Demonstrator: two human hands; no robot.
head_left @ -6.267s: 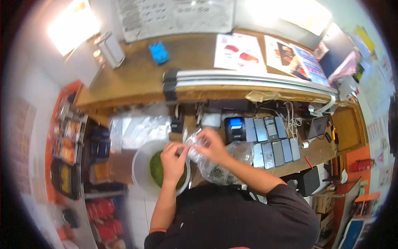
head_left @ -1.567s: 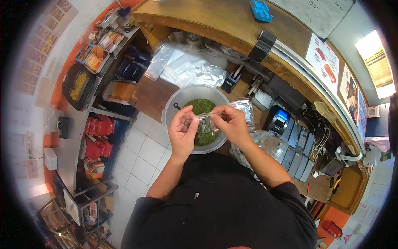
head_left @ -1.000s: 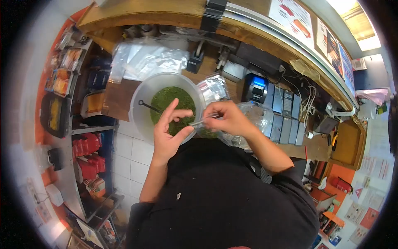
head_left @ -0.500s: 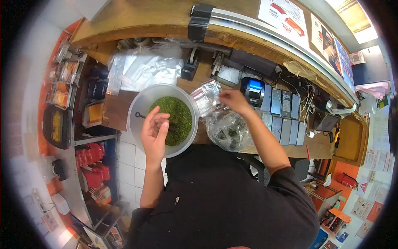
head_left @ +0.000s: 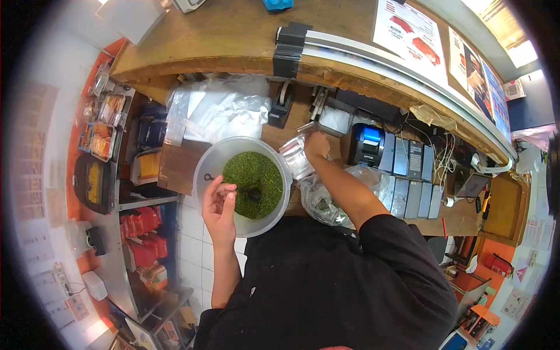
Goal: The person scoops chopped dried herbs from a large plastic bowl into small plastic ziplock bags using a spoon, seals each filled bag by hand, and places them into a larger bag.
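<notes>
My left hand (head_left: 220, 211) is over the left rim of a translucent white bucket (head_left: 201, 169), its fingers curled loosely apart with nothing between them. Green chopped herb (head_left: 262, 181) lies in the bucket, with a dark spoon head in it; the looped handle end (head_left: 208, 177) shows at the left. My right hand (head_left: 317, 144) reaches to the far end of a stack of small clear bags (head_left: 296, 156) beside the bucket. Its fingertips are hidden by the hand itself. Nearer to me sits a crumpled clear plastic bag (head_left: 326, 201) with something green inside.
Large clear plastic sheets (head_left: 227, 111) lie behind the bucket, beside a black tape dispenser (head_left: 282, 105). Farther right are a small black printer (head_left: 367, 144), several phones (head_left: 401, 156) and white cables (head_left: 448, 154). A wooden shelf edge (head_left: 233, 61) runs above the counter.
Both hands were together over the bucket with a small clear bag. They have parted; my right hand has moved right and forward to the bag stack, while my left hand stays by the bucket, empty.
</notes>
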